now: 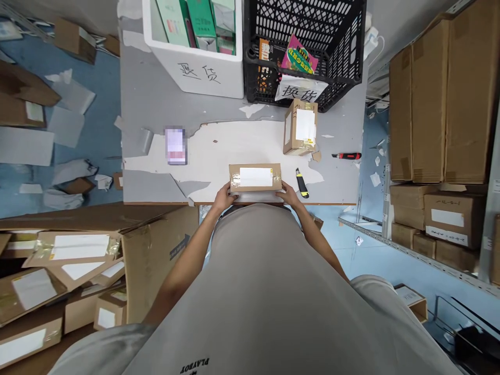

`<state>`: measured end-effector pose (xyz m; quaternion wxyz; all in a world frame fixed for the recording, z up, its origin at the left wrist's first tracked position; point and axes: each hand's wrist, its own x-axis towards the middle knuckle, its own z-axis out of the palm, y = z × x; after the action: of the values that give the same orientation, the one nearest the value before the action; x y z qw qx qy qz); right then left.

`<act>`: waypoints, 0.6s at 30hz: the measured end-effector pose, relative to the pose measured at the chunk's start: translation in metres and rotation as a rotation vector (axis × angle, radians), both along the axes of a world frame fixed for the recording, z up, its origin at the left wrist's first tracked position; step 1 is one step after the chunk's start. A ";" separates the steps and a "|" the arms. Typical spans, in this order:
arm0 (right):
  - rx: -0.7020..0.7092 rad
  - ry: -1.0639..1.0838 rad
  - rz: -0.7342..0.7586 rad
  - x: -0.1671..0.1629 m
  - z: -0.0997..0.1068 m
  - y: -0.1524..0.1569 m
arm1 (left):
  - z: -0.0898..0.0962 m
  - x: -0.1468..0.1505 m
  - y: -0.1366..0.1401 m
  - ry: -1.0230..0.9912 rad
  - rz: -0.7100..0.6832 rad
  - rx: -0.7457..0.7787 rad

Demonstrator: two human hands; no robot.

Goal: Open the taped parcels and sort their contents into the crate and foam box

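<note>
A small taped cardboard box (255,184) with a white label lies at the front edge of the table, close to my body. My left hand (225,198) grips its left end, and my right hand (289,195) grips its right end. Just right of the box is a yellow and black box cutter (301,183). Behind that stands a second cardboard box (305,126), taped and labelled. Farther right lies a red and black utility knife (347,155).
At the table's back stand a white bin (211,73) with green boxes and a black plastic crate (304,28) with packets. A blurred-out phone-like object (176,146) lies left. A large carton (156,265) full of parcels is at lower left; shelves of cartons (429,99) line the right.
</note>
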<state>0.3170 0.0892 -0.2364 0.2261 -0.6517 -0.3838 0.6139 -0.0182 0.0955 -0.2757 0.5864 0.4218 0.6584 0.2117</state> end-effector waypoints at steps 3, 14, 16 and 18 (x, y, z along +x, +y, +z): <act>0.061 -0.028 -0.035 0.007 0.003 -0.002 | 0.010 0.004 0.001 0.011 0.028 0.000; 0.075 -0.229 0.014 0.022 -0.003 0.015 | 0.022 0.022 0.007 0.052 0.138 -0.038; 0.034 -0.237 -0.009 0.024 -0.009 0.011 | 0.017 0.025 0.004 0.025 0.192 -0.052; 0.002 -0.241 -0.033 0.029 -0.012 0.004 | 0.015 0.026 0.000 -0.005 0.241 -0.073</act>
<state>0.3457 0.0927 -0.2486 0.1892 -0.7269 -0.3980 0.5267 0.0083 0.0954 -0.2611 0.5734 0.3173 0.7100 0.2575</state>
